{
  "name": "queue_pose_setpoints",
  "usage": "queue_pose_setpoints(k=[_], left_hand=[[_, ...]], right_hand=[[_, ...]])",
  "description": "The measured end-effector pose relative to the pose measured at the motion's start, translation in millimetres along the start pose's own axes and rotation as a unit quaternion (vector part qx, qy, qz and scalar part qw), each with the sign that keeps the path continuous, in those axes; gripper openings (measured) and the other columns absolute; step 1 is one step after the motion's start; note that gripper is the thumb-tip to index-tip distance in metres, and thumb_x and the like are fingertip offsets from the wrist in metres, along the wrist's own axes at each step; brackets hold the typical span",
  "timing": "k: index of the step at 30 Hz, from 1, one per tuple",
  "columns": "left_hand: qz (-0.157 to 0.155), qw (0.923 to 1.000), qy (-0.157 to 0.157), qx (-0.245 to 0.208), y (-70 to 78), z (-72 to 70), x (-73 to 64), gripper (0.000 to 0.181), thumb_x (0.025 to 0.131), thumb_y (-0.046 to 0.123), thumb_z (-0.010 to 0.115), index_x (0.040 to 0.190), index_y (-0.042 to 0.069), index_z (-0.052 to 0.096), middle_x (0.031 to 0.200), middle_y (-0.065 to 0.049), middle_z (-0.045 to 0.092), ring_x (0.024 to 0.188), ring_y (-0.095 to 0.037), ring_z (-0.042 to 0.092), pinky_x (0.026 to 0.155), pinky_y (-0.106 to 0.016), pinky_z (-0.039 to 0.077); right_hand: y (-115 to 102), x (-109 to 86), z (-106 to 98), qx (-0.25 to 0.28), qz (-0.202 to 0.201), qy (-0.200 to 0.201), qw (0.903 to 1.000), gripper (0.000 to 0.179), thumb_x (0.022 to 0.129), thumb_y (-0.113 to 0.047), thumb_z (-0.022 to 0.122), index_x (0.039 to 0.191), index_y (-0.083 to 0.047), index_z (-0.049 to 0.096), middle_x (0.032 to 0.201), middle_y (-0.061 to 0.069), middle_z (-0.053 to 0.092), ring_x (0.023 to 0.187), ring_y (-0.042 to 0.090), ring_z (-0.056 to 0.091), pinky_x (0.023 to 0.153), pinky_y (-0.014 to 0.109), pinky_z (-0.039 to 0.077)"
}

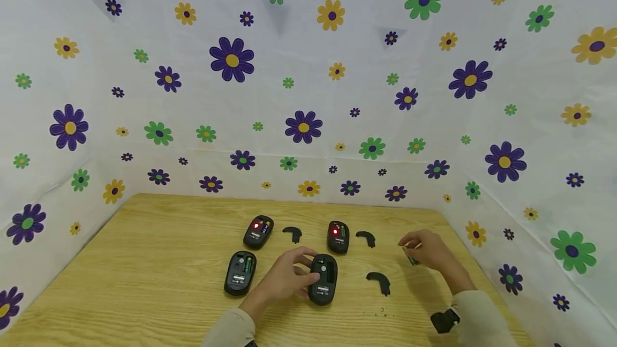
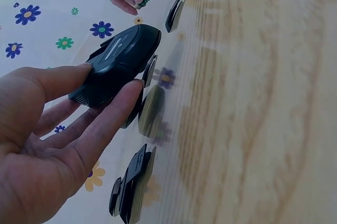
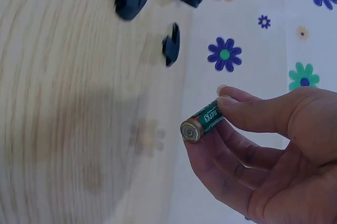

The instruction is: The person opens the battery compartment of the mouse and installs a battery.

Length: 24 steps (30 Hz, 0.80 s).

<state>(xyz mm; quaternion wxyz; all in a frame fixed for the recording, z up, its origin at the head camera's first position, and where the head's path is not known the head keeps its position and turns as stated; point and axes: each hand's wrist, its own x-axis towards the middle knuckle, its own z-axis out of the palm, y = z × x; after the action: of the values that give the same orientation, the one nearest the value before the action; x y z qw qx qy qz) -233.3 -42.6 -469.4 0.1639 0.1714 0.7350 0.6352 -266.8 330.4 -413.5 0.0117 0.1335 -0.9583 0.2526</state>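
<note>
My left hand (image 1: 287,276) grips a black computer mouse (image 1: 323,279) by its side, underside up, with its battery bay uncovered and vacant. In the left wrist view the same mouse (image 2: 118,58) sits between the thumb and fingers, tilted over the table. Off to the right, my right hand (image 1: 426,250) pinches a green battery (image 1: 411,257) above the tabletop. Its flat metal end and green label show in the right wrist view, where the battery (image 3: 202,121) is held between thumb and fingers. A curved black battery cover (image 1: 380,283) lies between the two hands.
Two overturned mice with red lights, one at the back left (image 1: 258,232) and another at the back centre (image 1: 338,237), stand beyond the left hand. A third mouse (image 1: 240,273) with a green battery lies left. Two more covers (image 1: 293,233) (image 1: 366,238) lie behind. Dark crumbs (image 1: 383,312) dot the front.
</note>
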Motion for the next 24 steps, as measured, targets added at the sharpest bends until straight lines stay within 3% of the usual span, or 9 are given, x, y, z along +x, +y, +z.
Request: queue_pose_setpoints(k=[8,24], left_hand=[[0.0,1.0,0.002,0.002,-0.7,3.2,2.3,0.049,0.094,0.007,0.076,0.139,0.009,0.059,0.119,-0.018,0.065,0.09,-0.021,0.073,0.062,-0.04,0.066],[-0.001,1.0,-0.003,0.001,-0.2,7.5,6.4,0.048,0.094,0.007,0.076,0.139,0.009,0.059,0.119,-0.018,0.065,0.089,-0.021,0.073,0.062,-0.04,0.066]], right_hand=[[-26.8,2.2,8.1,0.038,0.0,-0.002,0.9993,0.016,0.095,-0.001,0.068,0.109,0.003,0.075,0.102,0.024,0.074,0.084,0.029,0.073,0.064,0.036,0.064],[-60.6,5.1,20.0,0.062,0.002,0.002,0.9981,0.014,0.094,0.0,0.069,0.107,-0.001,0.075,0.097,0.015,0.072,0.082,0.022,0.071,0.064,0.033,0.064]])
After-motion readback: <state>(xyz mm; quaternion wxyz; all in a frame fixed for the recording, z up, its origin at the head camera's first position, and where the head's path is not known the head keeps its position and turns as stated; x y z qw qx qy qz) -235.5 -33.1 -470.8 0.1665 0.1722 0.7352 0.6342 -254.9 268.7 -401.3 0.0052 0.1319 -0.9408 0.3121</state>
